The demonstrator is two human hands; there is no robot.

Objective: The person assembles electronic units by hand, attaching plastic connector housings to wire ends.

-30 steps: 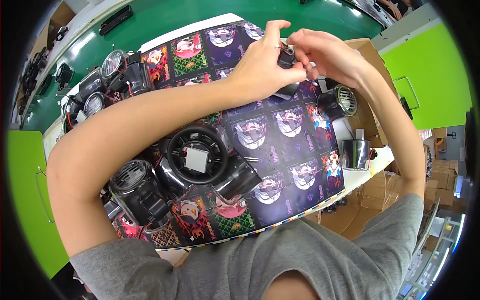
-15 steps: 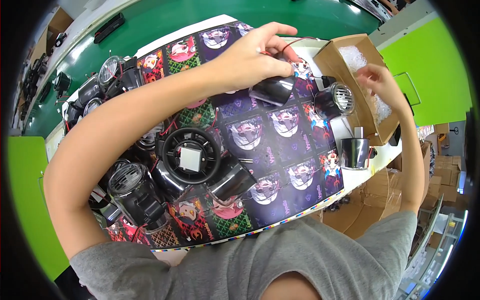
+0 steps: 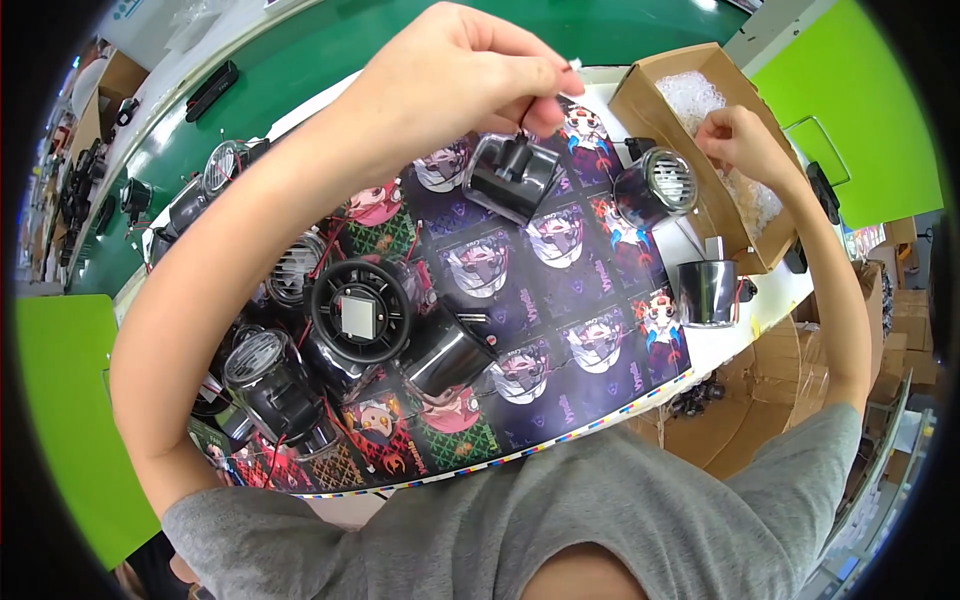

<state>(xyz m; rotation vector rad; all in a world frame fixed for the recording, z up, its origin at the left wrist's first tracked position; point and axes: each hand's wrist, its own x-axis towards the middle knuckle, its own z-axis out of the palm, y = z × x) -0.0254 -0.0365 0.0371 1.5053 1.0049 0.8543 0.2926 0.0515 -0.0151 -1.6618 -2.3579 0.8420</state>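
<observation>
A thin dark lead (image 3: 525,114) is pinched between the thumb and fingers of the left hand (image 3: 480,75), with the small white connector (image 3: 574,65) left sticking out past the fingertips. The black cylindrical housing (image 3: 500,195) is seen tilted just below that hand, over the upper middle of the printed sheet (image 3: 545,322); whether it is borne by the lead or rested on the sheet cannot be told. The fingers of the right hand (image 3: 738,140) are curled over the transparent plastic pieces (image 3: 690,95) in the cardboard box (image 3: 720,217), and whether anything is gripped there cannot be told. For this to be handled well, the lead should probably be pinched lightly, the weight of the housing kept off the wire joint, and the connector kept clear of the fingers; in the box, a single piece is best taken by its edge so that its neighbours are not dragged out, and the grille-ended cylinder (image 3: 650,190) beside the box is best left unknocked. Compared with half a second ago, the left hand is raised, its hold shifted from the housing's body to the lead, and the housing's side fitting is turned into view; the right hand's fingers are brought closer together over the box
</observation>
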